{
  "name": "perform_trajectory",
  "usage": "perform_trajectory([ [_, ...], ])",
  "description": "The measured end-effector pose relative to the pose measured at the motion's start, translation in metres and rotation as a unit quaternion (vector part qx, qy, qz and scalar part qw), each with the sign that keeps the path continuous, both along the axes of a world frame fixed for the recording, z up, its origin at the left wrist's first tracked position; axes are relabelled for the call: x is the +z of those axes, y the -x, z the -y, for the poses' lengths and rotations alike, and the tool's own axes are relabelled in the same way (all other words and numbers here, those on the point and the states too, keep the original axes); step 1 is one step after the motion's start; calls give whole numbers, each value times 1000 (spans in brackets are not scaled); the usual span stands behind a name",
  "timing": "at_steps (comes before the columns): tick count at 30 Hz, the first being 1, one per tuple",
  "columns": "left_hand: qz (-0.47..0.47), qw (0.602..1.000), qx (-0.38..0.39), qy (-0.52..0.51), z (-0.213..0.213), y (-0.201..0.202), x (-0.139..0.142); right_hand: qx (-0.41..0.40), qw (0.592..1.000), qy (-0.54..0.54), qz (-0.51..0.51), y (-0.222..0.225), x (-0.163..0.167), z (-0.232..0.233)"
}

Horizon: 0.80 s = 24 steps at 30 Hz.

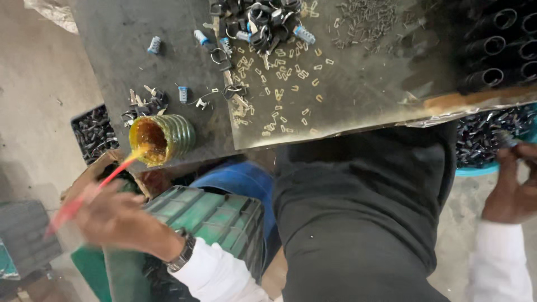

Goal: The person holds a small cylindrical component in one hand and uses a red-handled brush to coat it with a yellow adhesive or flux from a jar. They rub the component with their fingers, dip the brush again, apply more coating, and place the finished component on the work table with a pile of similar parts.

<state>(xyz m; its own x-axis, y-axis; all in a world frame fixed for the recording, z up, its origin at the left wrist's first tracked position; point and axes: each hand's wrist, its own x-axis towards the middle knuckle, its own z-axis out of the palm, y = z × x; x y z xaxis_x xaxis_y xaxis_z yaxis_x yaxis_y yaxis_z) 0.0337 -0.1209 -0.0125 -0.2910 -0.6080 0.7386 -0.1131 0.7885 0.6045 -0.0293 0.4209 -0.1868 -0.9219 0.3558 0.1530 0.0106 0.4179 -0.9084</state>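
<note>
My left hand grips a thin red stick whose tip dips into a ribbed green jar holding amber paste at the near edge of the dark metal bench. The hand is blurred. My right hand is low at the right, fingers closed on a small dark metal piece above a blue tub filled with dark metal parts. Black clips are heaped at the bench's far side, with small brass links scattered on a shiny sheet.
Black tubes are stacked at the far right. A black crate of dark parts sits on the floor at left. A green plastic crate and a blue container stand beside my dark-trousered lap.
</note>
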Motion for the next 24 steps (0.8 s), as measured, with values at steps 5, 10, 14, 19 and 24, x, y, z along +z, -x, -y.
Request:
perform_trajectory([
  [5, 129, 990, -12, 62, -32, 28, -18, -13, 996, -80, -25, 27, -31, -19],
  [10, 177, 957, -229, 25, -124, 69, -12, -11, 997, -42, -60, 28, -13, 22],
  [14, 310, 880, -358, 18, -170, 165, -20, 42, 988, -42, -141, 17, 17, 68],
  [19, 333, 876, -332, 106, -172, 206, -21, 129, 972, -75, -182, 1, 66, 108],
  [24, 213, 860, -448, -119, -182, 157, 5, 238, 956, 85, -145, 13, 107, 129],
])
